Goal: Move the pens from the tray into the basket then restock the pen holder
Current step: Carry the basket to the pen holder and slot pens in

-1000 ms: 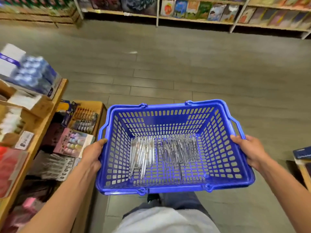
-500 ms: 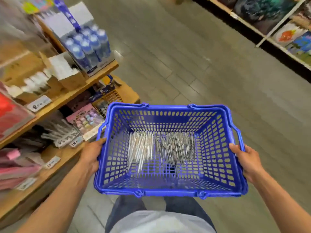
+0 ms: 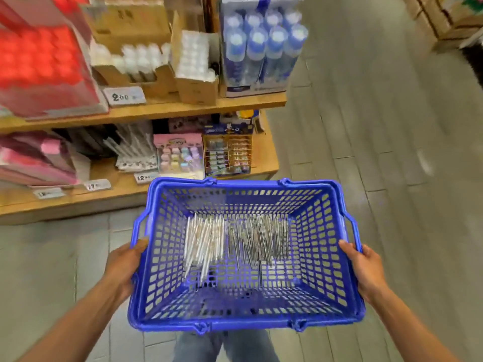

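I carry a blue plastic basket (image 3: 324,246) in front of me, held level above the floor. Several clear pens (image 3: 235,241) lie side by side on its bottom, a paler bunch at the left and a darker bunch at the right. My left hand (image 3: 125,262) grips the basket's left rim, thumb over the edge. My right hand (image 3: 366,270) grips the right rim the same way. No tray or pen holder is visible in this blurred view.
A wooden display stand (image 3: 183,105) rises ahead at the left, with boxes of small bottles, a pack of blue-capped bottles (image 3: 261,48) and a red box (image 3: 39,64). Its lower shelf (image 3: 125,189) holds stationery packs and price tags. Grey floor (image 3: 392,152) runs to the right.
The view has swung left, so the display stand now fills the upper left. The basket stays in both hands with the pens in the same place.
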Available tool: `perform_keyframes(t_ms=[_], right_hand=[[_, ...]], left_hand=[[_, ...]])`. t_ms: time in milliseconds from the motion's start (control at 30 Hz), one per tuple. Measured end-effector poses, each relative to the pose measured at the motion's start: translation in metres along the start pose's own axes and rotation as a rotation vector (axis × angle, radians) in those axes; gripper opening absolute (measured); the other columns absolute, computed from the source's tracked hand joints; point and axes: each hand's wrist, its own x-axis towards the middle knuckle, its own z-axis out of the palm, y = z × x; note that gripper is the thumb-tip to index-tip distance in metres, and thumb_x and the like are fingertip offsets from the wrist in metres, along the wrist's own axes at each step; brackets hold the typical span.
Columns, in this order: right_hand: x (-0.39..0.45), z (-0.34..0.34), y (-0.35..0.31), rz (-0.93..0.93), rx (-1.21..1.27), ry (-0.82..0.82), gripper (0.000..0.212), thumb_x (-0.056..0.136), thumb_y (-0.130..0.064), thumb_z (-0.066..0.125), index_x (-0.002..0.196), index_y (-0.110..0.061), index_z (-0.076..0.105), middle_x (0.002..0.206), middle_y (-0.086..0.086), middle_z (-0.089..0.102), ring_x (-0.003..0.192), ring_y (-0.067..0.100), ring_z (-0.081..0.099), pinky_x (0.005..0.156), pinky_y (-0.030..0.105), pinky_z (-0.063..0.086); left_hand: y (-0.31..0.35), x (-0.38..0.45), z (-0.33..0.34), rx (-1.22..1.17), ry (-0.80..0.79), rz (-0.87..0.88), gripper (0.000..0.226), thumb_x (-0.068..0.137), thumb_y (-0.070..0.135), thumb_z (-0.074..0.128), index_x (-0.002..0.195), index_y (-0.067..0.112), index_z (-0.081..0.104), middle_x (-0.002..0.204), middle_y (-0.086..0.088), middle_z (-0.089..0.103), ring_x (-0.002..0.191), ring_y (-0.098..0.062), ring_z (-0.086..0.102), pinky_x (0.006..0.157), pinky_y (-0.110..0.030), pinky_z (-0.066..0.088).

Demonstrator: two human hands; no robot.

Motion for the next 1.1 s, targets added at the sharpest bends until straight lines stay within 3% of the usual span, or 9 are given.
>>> perform_keyframes(t_ms=[67,133,200,267,367,600,700,833,1100], right_hand=[[0.027,0.032,0.009,-0.001,-0.038,-0.011,0.023,0.083,-0.023,0.074,0.090,-0.003,0.064,0.081,0.021,0.073,0.071,0.036,0.070,0.073,0.058,0.057],[0.051,0.062,0.021,-0.009,-0.072,-0.016,0.025,0.083,-0.021,0.073,0.091,0.000,0.064,0.081,0.021,0.073,0.071,0.037,0.070,0.070,0.056,0.058],[0.077,0.094,0.035,-0.029,-0.114,-0.050,0.027,0.085,-0.023,0.072,0.093,0.001,0.063,0.077,0.017,0.073,0.066,0.036,0.071,0.058,0.044,0.060],[0.104,0.124,0.055,-0.044,-0.145,-0.068,0.026,0.086,-0.022,0.070,0.094,0.001,0.063,0.076,0.016,0.074,0.065,0.034,0.071,0.053,0.037,0.059],[0.144,0.166,0.084,-0.069,-0.181,-0.076,0.027,0.086,-0.020,0.069,0.098,0.004,0.062,0.082,0.020,0.073,0.071,0.038,0.071,0.063,0.042,0.060],[0.227,0.242,0.148,-0.116,-0.245,-0.117,0.016,0.087,-0.025,0.068,0.089,-0.010,0.062,0.085,0.017,0.073,0.073,0.037,0.072,0.062,0.040,0.059],[0.254,0.262,0.166,-0.142,-0.272,-0.108,0.014,0.087,-0.028,0.068,0.084,-0.016,0.062,0.081,0.012,0.074,0.071,0.033,0.072,0.060,0.037,0.057],[0.283,0.281,0.182,-0.146,-0.293,-0.089,0.014,0.084,-0.034,0.069,0.083,-0.022,0.063,0.081,0.009,0.075,0.073,0.033,0.073,0.072,0.049,0.059],[0.299,0.295,0.189,-0.141,-0.211,-0.064,0.012,0.088,-0.032,0.067,0.085,-0.022,0.060,0.074,0.004,0.074,0.065,0.026,0.073,0.052,0.031,0.055]], left_hand=[[-0.017,0.033,-0.004,-0.026,0.051,-0.006,0.018,0.090,0.026,0.069,0.088,0.008,0.072,0.072,-0.014,0.075,0.054,-0.025,0.071,0.058,-0.040,0.059],[-0.034,0.066,-0.008,-0.042,0.057,-0.008,0.019,0.091,0.027,0.069,0.091,0.008,0.072,0.075,-0.013,0.076,0.059,-0.027,0.071,0.066,-0.043,0.059],[-0.052,0.104,-0.007,-0.061,0.061,-0.022,0.021,0.093,0.027,0.068,0.093,0.007,0.072,0.082,-0.015,0.076,0.068,-0.030,0.069,0.077,-0.049,0.058],[-0.075,0.144,-0.008,-0.055,0.085,-0.027,0.020,0.093,0.027,0.067,0.092,0.007,0.072,0.079,-0.012,0.076,0.065,-0.029,0.069,0.075,-0.045,0.057],[-0.111,0.199,-0.008,-0.069,0.113,-0.043,0.019,0.093,0.027,0.067,0.089,0.010,0.072,0.081,-0.012,0.076,0.067,-0.030,0.070,0.076,-0.047,0.058],[-0.184,0.308,-0.001,-0.071,0.151,-0.044,0.018,0.094,0.030,0.067,0.092,0.013,0.071,0.079,-0.008,0.077,0.064,-0.026,0.073,0.064,-0.043,0.059],[-0.197,0.346,0.009,-0.070,0.175,-0.015,0.015,0.093,0.030,0.068,0.092,0.015,0.071,0.077,-0.007,0.077,0.061,-0.024,0.073,0.063,-0.041,0.059],[-0.207,0.381,0.022,-0.061,0.192,0.033,0.015,0.092,0.031,0.068,0.086,0.018,0.071,0.069,0.000,0.075,0.055,-0.017,0.071,0.059,-0.037,0.059],[-0.205,0.397,0.027,-0.095,0.164,0.080,0.018,0.093,0.034,0.067,0.079,0.024,0.075,0.078,-0.002,0.077,0.062,-0.018,0.073,0.061,-0.038,0.059]])
